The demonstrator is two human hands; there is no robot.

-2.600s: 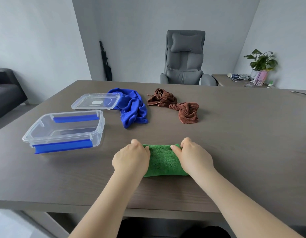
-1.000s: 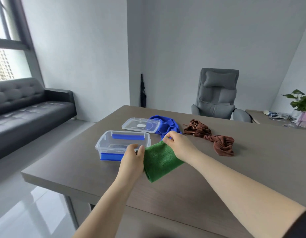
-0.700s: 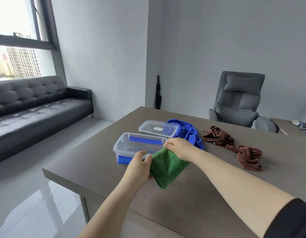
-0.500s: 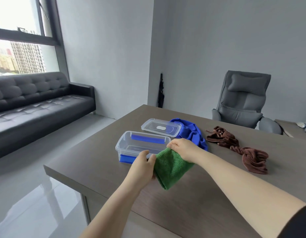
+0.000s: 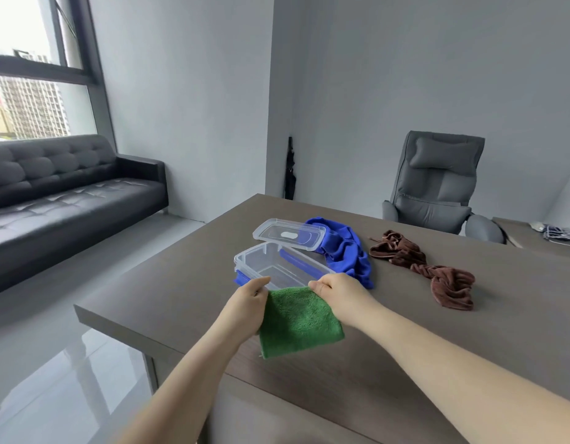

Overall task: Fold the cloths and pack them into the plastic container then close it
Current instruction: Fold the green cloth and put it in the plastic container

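A: Hands?
B: Left hand [image 5: 245,307] and right hand [image 5: 339,293] each pinching a top corner of folded green cloth [image 5: 298,322], held just in front of open plastic container [image 5: 277,267].
A: Rest?
B: Lid [image 5: 288,233], blue cloth [image 5: 346,248], brown cloth [image 5: 424,267] on worktop [image 5: 469,341].

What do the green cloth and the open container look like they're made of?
Green cloth: likely microfibre or terry, with a matte, fuzzy nap, hanging limp from both hands. Container: clear, glossy, rigid-looking plastic; the table shows through its walls, and it has opaque blue latches. Its lid looks like the same clear plastic.
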